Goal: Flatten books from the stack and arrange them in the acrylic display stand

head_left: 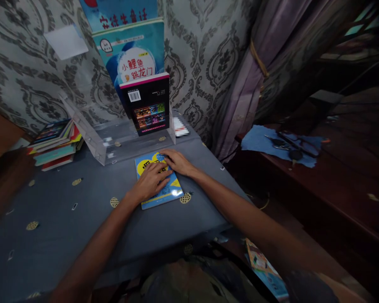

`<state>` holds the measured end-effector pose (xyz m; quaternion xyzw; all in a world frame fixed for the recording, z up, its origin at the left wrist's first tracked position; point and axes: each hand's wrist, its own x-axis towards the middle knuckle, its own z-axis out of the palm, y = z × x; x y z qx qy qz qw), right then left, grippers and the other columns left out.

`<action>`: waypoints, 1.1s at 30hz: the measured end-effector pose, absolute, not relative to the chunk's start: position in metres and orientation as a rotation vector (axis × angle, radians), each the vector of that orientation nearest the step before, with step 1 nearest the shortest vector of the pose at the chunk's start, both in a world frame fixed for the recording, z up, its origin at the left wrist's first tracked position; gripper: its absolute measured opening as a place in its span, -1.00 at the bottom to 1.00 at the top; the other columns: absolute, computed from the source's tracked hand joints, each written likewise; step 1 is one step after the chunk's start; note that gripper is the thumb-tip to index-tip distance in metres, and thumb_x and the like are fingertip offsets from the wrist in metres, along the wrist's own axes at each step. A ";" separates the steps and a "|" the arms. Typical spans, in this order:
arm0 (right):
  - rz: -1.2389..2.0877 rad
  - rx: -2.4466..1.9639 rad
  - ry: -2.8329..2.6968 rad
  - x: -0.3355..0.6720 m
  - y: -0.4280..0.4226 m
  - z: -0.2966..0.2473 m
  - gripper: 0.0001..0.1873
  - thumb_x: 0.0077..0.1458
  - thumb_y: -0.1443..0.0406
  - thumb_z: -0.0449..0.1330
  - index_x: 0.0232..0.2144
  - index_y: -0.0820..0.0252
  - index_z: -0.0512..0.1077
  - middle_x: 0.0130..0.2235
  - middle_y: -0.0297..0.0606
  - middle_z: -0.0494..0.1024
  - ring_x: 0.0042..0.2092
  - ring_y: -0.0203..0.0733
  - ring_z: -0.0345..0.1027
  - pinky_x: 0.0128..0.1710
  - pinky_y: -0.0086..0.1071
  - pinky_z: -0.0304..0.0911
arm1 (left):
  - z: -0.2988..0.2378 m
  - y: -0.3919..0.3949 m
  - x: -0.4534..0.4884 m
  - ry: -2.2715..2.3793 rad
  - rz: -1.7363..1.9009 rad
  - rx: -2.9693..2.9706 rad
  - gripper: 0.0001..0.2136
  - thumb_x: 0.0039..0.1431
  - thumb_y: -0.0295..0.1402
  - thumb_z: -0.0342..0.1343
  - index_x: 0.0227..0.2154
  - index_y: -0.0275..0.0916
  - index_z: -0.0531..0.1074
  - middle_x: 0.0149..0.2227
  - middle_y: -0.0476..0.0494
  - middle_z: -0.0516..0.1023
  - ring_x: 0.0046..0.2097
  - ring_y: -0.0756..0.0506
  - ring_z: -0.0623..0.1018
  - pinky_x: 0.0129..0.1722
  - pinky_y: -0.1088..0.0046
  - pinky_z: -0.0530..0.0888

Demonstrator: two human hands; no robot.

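Note:
A blue and yellow book [161,195] lies on the table in front of me, its cover facing up. My left hand [150,181] rests across the middle of the cover with its fingers stretched out. Over the book's upper right corner lies my right hand [178,162], fingers extended and loosely bent. Parts of the cover's title are hidden under both hands. Just behind the book stands a clear acrylic rack [134,143]. It holds a black book [150,107] with a barcode, a teal book [129,50] behind that, and a blue book [123,14] at the top.
On the left is a stack of books [58,145]. A grey-blue tablecloth [66,235] with pineapple prints covers the table. To the right, a dark red surface [341,189] bears a blue cloth [259,139] with tools on it. Another book [265,273] lies low at the right, below the table edge.

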<state>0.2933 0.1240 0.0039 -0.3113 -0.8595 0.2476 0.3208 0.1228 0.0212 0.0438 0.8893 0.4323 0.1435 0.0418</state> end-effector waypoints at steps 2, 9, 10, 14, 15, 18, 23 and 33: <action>0.649 -0.821 -2.267 0.293 0.123 0.005 -0.59 0.23 0.41 0.06 0.11 0.16 0.41 0.14 -0.15 0.51 0.21 -0.09 0.33 0.24 -0.10 0.21 | 0.044 0.019 0.122 1.293 0.442 2.724 -0.68 0.38 -0.27 -0.04 0.09 -0.10 0.48 0.12 -0.21 0.44 0.18 -0.20 0.38 0.23 0.07 0.31; 0.636 -0.763 -2.285 0.295 0.125 0.004 -0.61 0.23 0.34 0.14 0.10 0.20 0.42 0.13 -0.11 0.51 0.20 -0.06 0.32 0.25 -0.09 0.19 | 0.044 0.013 0.123 1.116 0.536 2.755 -0.71 0.36 -0.22 0.00 0.01 -0.12 0.52 0.08 -0.21 0.47 0.14 -0.19 0.41 0.22 0.06 0.31; 0.634 -0.757 -2.281 0.295 0.125 0.003 -0.61 0.23 0.33 0.14 0.10 0.20 0.42 0.13 -0.11 0.51 0.20 -0.05 0.32 0.24 -0.08 0.19 | 0.044 0.012 0.124 1.110 0.545 2.763 -0.71 0.36 -0.22 0.00 0.00 -0.13 0.52 0.07 -0.21 0.48 0.13 -0.19 0.42 0.20 0.05 0.32; 0.633 -0.758 -2.278 0.295 0.126 0.001 -0.61 0.23 0.32 0.15 0.10 0.24 0.42 0.13 -0.06 0.50 0.21 -0.02 0.31 0.24 -0.05 0.19 | 0.047 0.009 0.126 1.035 0.562 2.784 -0.70 0.36 -0.20 0.01 0.00 -0.16 0.53 0.07 -0.26 0.46 0.14 -0.22 0.41 0.19 0.05 0.34; 0.632 -0.760 -2.280 0.295 0.125 0.002 -0.61 0.23 0.32 0.15 0.10 0.26 0.42 0.13 -0.04 0.50 0.21 -0.02 0.31 0.24 -0.05 0.19 | 0.048 0.007 0.126 1.008 0.555 2.785 -0.70 0.36 -0.20 0.01 0.00 -0.14 0.53 0.07 -0.25 0.46 0.14 -0.21 0.41 0.19 0.05 0.34; 0.632 -0.756 -2.278 0.295 0.124 0.002 -0.61 0.24 0.32 0.14 0.10 0.26 0.42 0.14 -0.05 0.50 0.21 -0.02 0.31 0.25 -0.06 0.18 | 0.051 0.001 0.130 0.943 0.531 2.783 -0.70 0.37 -0.20 0.00 0.01 -0.12 0.53 0.07 -0.23 0.45 0.12 -0.19 0.42 0.18 0.07 0.34; 0.633 -0.741 -2.264 0.296 0.123 0.003 -0.63 0.25 0.31 0.13 0.09 0.18 0.43 0.14 -0.10 0.50 0.21 -0.04 0.31 0.25 -0.05 0.17 | 0.055 -0.010 0.134 0.915 0.495 2.800 -0.71 0.37 -0.23 0.00 0.02 -0.12 0.51 0.06 -0.21 0.44 0.11 -0.19 0.41 0.17 0.09 0.36; 0.629 -0.772 -2.281 0.295 0.125 0.000 -0.64 0.24 0.31 0.14 0.07 0.23 0.46 0.16 -0.04 0.47 0.23 -0.01 0.28 0.25 -0.04 0.17 | 0.062 -0.033 0.132 0.938 0.410 2.864 -0.69 0.38 -0.33 -0.05 0.10 -0.14 0.44 0.10 -0.25 0.45 0.17 -0.22 0.39 0.16 0.05 0.38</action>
